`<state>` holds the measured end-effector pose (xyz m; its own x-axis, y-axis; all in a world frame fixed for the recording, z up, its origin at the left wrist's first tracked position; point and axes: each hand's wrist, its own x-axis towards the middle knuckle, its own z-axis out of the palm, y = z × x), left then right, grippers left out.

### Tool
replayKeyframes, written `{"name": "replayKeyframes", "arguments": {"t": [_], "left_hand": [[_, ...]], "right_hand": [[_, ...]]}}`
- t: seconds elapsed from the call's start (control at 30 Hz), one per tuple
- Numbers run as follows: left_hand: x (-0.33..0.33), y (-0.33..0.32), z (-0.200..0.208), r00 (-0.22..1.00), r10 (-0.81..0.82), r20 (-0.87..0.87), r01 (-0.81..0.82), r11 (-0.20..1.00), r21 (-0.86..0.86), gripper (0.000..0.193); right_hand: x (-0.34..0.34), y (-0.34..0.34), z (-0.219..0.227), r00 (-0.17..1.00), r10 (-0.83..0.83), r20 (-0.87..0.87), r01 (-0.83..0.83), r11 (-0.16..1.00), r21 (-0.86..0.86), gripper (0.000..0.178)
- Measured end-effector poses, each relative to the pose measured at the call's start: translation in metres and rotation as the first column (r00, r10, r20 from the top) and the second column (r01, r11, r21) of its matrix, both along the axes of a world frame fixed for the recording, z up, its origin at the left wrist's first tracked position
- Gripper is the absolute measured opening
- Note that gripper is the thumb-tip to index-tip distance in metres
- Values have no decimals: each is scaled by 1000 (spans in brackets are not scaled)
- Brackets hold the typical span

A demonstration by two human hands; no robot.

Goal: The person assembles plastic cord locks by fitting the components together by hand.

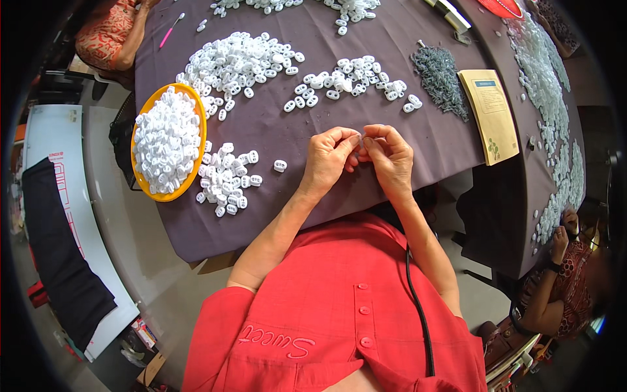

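Both hands meet above the dark table cloth near its front edge, thumbs and forefingers pinched close together. My left hand (326, 159) is closed, its fingertips touching those of the other. My right hand (390, 159) is pinched as well. Something small and pale may show between the fingertips, but the fingers hide what it is. Left of my hands lies a single white two-holed plastic piece (280, 166), beside a small heap of similar pieces (226, 183). Beyond my hands, a loose scatter of white two-holed pieces (356, 75) spreads over the cloth.
An orange-rimmed tray (203, 124) heaped with white pieces stands at the left edge. A larger white pile (228, 62) lies behind it. To the right are a grey heap of small parts (442, 78) and a tan paper envelope (488, 114). Other people (568, 287) sit around the tables.
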<state>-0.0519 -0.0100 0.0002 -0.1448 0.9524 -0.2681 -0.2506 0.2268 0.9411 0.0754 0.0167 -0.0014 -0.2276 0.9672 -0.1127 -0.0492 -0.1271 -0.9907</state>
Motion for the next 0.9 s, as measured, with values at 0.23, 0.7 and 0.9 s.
{"name": "replayKeyframes", "arguments": {"t": [0.23, 0.7, 0.9], "left_hand": [[1, 0, 2, 1000, -3, 1, 3, 1000, -13, 12], [0, 0, -6, 1000, 14, 13, -15, 999, 31, 13], [-1, 2, -2, 1000, 14, 25, -14, 1000, 14, 15]], "right_hand": [[-2, -1, -4, 999, -9, 46, 4, 994, 113, 15], [-5, -1, -3, 998, -4, -56, 7, 998, 58, 19], [1, -1, -2, 992, 25, 126, -30, 999, 39, 11]]}}
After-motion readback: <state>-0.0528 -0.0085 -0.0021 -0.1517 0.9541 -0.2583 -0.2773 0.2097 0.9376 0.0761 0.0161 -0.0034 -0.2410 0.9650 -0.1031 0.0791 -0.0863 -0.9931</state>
